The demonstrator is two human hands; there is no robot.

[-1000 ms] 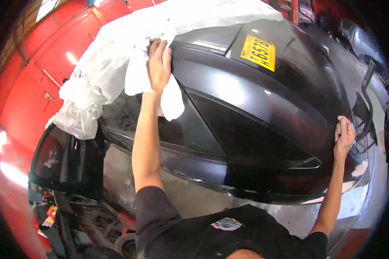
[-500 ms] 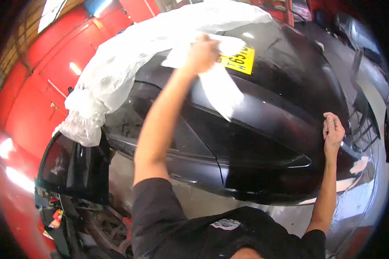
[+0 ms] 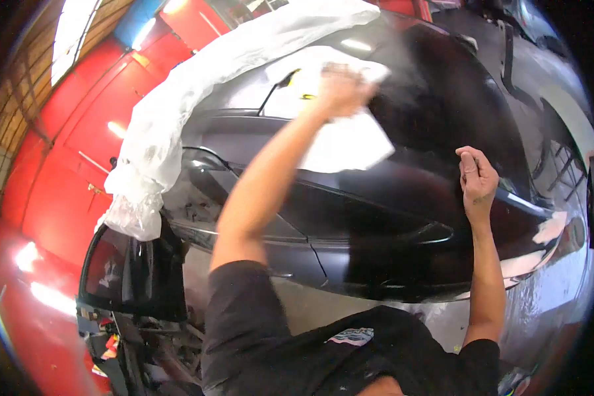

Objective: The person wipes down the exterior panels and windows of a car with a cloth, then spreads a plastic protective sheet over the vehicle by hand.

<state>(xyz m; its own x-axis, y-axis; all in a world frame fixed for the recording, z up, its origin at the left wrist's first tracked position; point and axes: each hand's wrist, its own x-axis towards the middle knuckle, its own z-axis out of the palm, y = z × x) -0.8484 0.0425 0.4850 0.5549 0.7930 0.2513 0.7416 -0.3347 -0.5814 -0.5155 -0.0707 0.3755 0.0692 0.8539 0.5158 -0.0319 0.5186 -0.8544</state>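
A white cloth (image 3: 353, 144) lies under my left hand (image 3: 344, 92), which is closed on it and blurred by motion. Beneath them is a dark car body (image 3: 435, 105) with a glossy black side window (image 3: 376, 214). The cloth covers most of a yellow plate (image 3: 303, 86), so only small yellow patches show. To the right, my right hand (image 3: 478, 181) is held over the dark panel with its fingers curled and pressed together. Whatever it holds, if anything, is hidden. I cannot tell whether it touches the panel.
Bunched translucent plastic sheeting (image 3: 155, 138) drapes across the car's far left side. A black door or panel (image 3: 135, 274) stands at the lower left, near dark parts. Red walls (image 3: 66, 198) rise at the left. A black metal frame (image 3: 564, 168) is at the right.
My left hand has swept right with the cloth, from beside the sheeting to over the yellow plate. In the view, my right hand has shifted left and slightly up.
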